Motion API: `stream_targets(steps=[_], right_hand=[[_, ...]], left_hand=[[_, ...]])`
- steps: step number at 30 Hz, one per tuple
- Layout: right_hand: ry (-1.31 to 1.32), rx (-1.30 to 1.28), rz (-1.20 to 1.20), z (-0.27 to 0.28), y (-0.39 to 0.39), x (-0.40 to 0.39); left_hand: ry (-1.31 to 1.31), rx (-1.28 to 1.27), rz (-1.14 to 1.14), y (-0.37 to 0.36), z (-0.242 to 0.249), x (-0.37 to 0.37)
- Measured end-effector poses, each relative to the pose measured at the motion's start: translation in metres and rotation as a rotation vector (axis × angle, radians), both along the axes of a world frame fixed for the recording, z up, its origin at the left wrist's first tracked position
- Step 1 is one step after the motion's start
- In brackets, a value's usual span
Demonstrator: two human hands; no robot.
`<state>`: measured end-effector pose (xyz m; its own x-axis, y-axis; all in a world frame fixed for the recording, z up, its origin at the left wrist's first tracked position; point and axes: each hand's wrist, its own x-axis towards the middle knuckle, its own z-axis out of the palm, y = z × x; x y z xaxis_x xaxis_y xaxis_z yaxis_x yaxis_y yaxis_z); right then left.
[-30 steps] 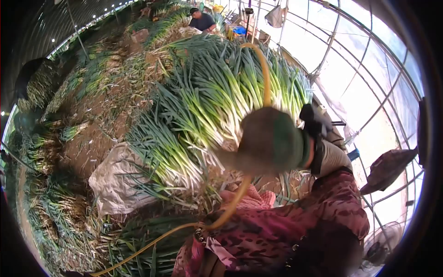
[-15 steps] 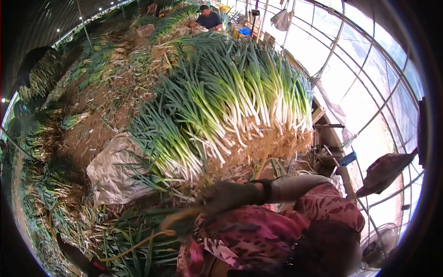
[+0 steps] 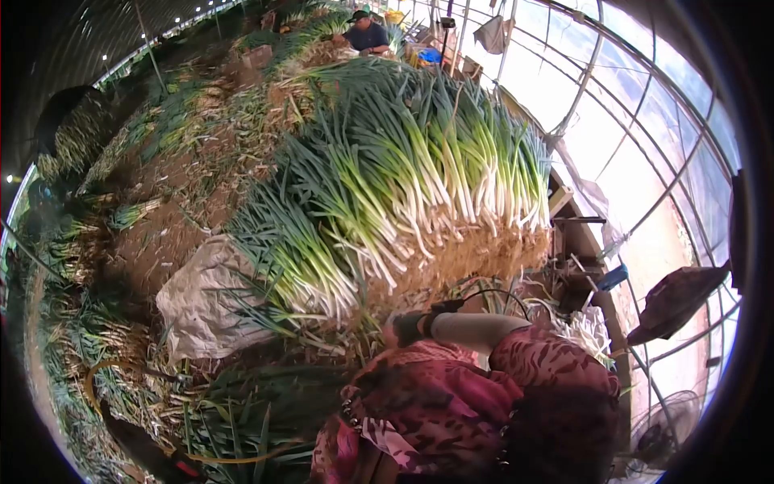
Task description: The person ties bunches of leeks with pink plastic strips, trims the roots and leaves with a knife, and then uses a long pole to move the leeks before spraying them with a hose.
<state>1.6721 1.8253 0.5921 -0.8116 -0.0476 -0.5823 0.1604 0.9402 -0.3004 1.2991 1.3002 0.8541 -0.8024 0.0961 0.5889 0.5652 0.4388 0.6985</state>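
My right hand (image 3: 405, 328), in a dark glove below a pale sleeve, reaches leftward across my body. It is at the near edge of a big heap of green onions (image 3: 419, 161), close to their white root ends. My pink patterned clothing partly covers the hand, and its fingers are hidden and blurred, so I cannot tell what it holds. My left hand is out of sight. Below the hand lie long green leaves (image 3: 266, 403). A cluster of white stems (image 3: 587, 332) shows beyond my right arm. A thin black cable (image 3: 496, 292) curves above that arm.
A crumpled paper sack (image 3: 205, 298) lies left of the heap. A yellow hose (image 3: 93, 383) loops at lower left. Another person (image 3: 367, 36) sits at the far end. Greenhouse pipes (image 3: 685, 169) rise at right, with a fan (image 3: 663, 431) below. More onions (image 3: 89, 331) lie along the left.
My right hand has drawn in lower and closer to my body. The yellow hose has shifted from beside the hand toward the left. White stems and a black cable now show near my right arm.
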Motion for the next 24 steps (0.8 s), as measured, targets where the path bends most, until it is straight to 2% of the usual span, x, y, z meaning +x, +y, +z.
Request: stream_targets(steps=[1, 2, 3, 4, 6, 7, 9, 10, 12, 13, 14, 15, 16, 18, 19, 22, 23, 24], right_hand=[[-0.028, -0.022, 0.129, -0.010, 0.005, -0.001], [0.102, -0.034, 0.147, -0.014, 0.006, -0.007], [0.227, -0.049, 0.170, -0.017, 0.006, -0.015], [0.346, -0.074, 0.205, -0.017, 0.004, -0.026], [0.604, -0.341, 0.048, 0.016, -0.004, -0.075], [0.512, -0.444, -0.005, 0.051, -0.011, -0.103], [0.172, -1.518, -0.446, 0.117, -0.035, -0.150], [-0.017, -1.844, -0.646, 0.151, -0.056, -0.177], [-0.281, -2.139, -0.567, 0.178, -0.071, -0.217], [-0.438, -2.255, -0.528, 0.191, -0.078, -0.239], [0.022, -1.730, -0.838, 0.256, -0.119, -0.234], [0.005, -1.665, -0.828, 0.257, -0.124, -0.241], [0.003, -1.602, -0.822, 0.254, -0.121, -0.251], [-0.103, -1.599, -0.681, 0.205, -0.103, -0.271], [-0.152, -1.603, -0.613, 0.187, -0.103, -0.279], [0.009, -1.453, -0.431, 0.217, -0.103, -0.258], [0.037, -1.393, -0.408, 0.210, -0.093, -0.255], [0.169, -1.258, -0.280, 0.205, -0.085, -0.243]], left_hand=[[0.443, -0.498, 0.201, 0.009, 0.004, 0.008], [0.067, -0.224, 0.077, 0.031, 0.014, 0.028], [-0.261, 0.106, 0.044, 0.053, 0.025, 0.047], [-0.343, 0.239, -0.012, 0.064, 0.014, 0.046], [-0.470, 0.361, -0.221, 0.100, -0.006, 0.067], [-0.562, 0.437, -0.325, 0.125, -0.013, 0.087], [-0.751, 0.601, -0.520, 0.170, -0.028, 0.127], [-0.829, 0.673, -0.601, 0.193, -0.040, 0.148], [-0.927, 0.765, -0.730, 0.238, -0.062, 0.183], [-0.904, 0.722, -0.795, 0.252, -0.082, 0.201], [-0.894, 0.737, -0.863, 0.264, -0.089, 0.212], [-0.976, 0.635, -1.010, 0.263, -0.096, 0.212], [-0.964, 0.602, -0.957, 0.258, -0.098, 0.210], [-0.951, 0.532, -0.870, 0.248, -0.101, 0.209], [-0.900, 0.419, -0.802, 0.243, -0.102, 0.210], [-0.790, 0.040, -0.618, 0.232, -0.105, 0.219], [-0.988, 0.236, -0.527, 0.233, -0.110, 0.229], [-1.022, 0.387, -0.448, 0.233, -0.121, 0.236]])
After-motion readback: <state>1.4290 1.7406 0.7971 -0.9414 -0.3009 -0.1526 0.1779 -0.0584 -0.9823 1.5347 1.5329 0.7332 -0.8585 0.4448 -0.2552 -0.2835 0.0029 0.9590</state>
